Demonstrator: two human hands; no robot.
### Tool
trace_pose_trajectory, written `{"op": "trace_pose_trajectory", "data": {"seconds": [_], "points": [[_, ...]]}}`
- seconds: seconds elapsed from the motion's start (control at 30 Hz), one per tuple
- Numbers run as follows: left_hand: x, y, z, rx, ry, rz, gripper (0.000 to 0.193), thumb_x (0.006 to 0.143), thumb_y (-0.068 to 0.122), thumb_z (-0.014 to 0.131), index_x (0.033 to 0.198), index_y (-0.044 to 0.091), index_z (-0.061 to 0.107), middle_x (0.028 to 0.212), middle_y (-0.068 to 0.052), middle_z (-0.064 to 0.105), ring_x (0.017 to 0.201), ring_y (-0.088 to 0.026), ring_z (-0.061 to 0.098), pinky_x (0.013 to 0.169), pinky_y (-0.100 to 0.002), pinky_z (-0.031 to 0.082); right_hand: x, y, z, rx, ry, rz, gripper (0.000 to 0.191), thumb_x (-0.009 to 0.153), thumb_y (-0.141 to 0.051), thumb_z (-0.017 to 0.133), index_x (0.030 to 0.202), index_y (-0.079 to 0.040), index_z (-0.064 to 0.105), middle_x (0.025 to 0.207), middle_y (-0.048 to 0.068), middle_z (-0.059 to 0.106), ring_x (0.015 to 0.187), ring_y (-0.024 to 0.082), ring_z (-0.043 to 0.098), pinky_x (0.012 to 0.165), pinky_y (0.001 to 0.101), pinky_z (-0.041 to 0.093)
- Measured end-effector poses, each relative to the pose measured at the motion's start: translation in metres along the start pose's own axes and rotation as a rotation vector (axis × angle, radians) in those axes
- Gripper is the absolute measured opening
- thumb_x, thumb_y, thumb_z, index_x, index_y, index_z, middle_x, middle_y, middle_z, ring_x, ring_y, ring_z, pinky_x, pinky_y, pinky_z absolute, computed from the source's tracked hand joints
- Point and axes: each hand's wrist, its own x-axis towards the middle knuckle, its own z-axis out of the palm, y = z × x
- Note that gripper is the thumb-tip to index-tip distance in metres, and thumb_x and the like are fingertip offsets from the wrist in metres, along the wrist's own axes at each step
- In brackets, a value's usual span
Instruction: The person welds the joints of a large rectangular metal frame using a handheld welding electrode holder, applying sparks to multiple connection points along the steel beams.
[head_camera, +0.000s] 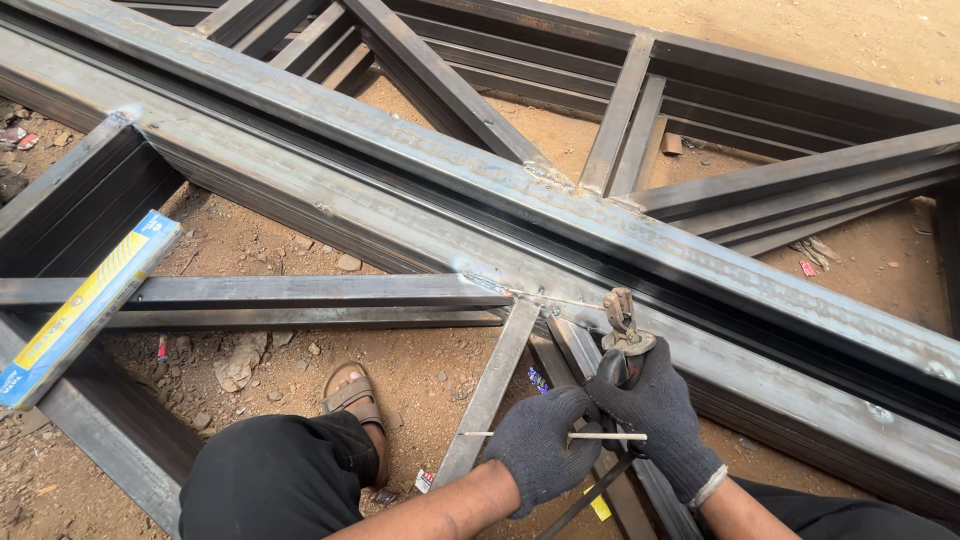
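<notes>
At the far left I see a blue and yellow box (85, 305) lying tilted on a dark steel frame (330, 200) that runs across the whole view over reddish dirt (280, 250). Moving right, near the bottom, there is my bent knee in black cloth (275, 480) with a sandalled foot (355, 400) just beyond it on the ground. Next comes my left hand (540, 445), in a dark knit glove, closed around a thin welding rod (520, 434) that sticks out to the left from between the two hands. Touching it on the right is my right hand (655, 415), also gloved, wrapped tight around the handle of a rod holder (622, 330) whose metal clamp points away from me, up toward a welded joint (500, 288) on the frame. The rod lies level, low between both gloves, below the clamp.
</notes>
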Motion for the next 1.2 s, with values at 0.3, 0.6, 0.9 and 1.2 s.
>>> {"op": "trace_pose_trajectory", "data": {"seconds": [0.3, 0.6, 0.9, 1.2], "points": [[0.004, -0.006, 0.001, 0.016, -0.053, -0.049, 0.021, 0.088, 0.028, 0.064, 0.097, 0.009, 0.069, 0.1, -0.013, 0.07, 0.095, -0.032, 0.071, 0.087, -0.044, 0.056, -0.007, -0.017, -0.005, -0.023, 0.003, -0.007, 0.086, 0.065, -0.043, 0.087, 0.126, -0.001, 0.044, 0.089, 0.018, 0.074, 0.074, 0.027, 0.079, 0.067, 0.037, 0.064], [0.0, -0.01, 0.006, -0.062, 0.182, 0.209, 0.021, 0.096, 0.025, 0.062, 0.109, 0.011, 0.071, 0.119, -0.011, 0.075, 0.111, -0.033, 0.072, 0.096, -0.042, 0.057, -0.01, -0.001, -0.002, 0.959, -0.101, 0.247, 0.075, 0.072, -0.038, 0.081, 0.125, -0.001, 0.044, 0.086, 0.013, 0.058, 0.058, 0.024, 0.062, 0.051, 0.0419, 0.058], [0.005, 0.001, -0.001, -0.13, 0.1, -0.054, 0.037, 0.089, 0.025, 0.065, 0.123, 0.011, 0.066, 0.112, -0.014, 0.074, 0.109, -0.033, 0.07, 0.096, -0.041, 0.055, -0.003, -0.008, -0.003, 0.153, 0.037, 0.102, 0.077, 0.068, -0.039, 0.085, 0.123, -0.001, 0.046, 0.097, 0.018, 0.071, 0.074, 0.027, 0.077, 0.066, 0.0389, 0.064], [0.006, 0.003, -0.007, -0.101, 0.113, -0.064, 0.031, 0.088, 0.022, 0.068, 0.116, 0.009, 0.068, 0.105, -0.014, 0.075, 0.101, -0.03, 0.073, 0.089, -0.04, 0.058, -0.003, -0.015, 0.0, 0.217, -0.016, 0.09, 0.077, 0.067, -0.04, 0.084, 0.122, 0.0, 0.048, 0.095, 0.018, 0.073, 0.07, 0.026, 0.078, 0.06, 0.0379, 0.065]]}}
